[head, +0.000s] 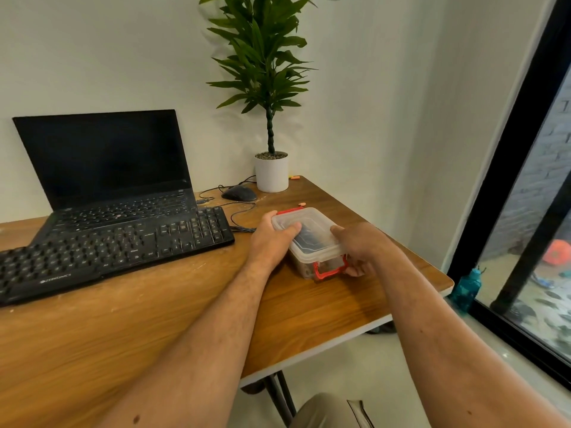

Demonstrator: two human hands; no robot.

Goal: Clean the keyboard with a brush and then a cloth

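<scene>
A black external keyboard (pixel 114 251) lies on the wooden table (pixel 129 329), left of centre, in front of an open black laptop (pixel 105 168). To its right stands a clear plastic box (pixel 312 233) with a lid and red clasps; dark items show faintly inside. My left hand (pixel 272 239) grips the box's left side, thumb lying on the lid. My right hand (pixel 361 248) holds the right near corner, fingers curled by the red front clasp (pixel 329 270). I see no brush or cloth in the open.
A black wired mouse (pixel 239 193) and its cables lie behind the box. A potted plant in a white pot (pixel 272 173) stands at the back corner. The table's right edge is close to the box; a glass door and a teal bottle (pixel 465 288) are further right.
</scene>
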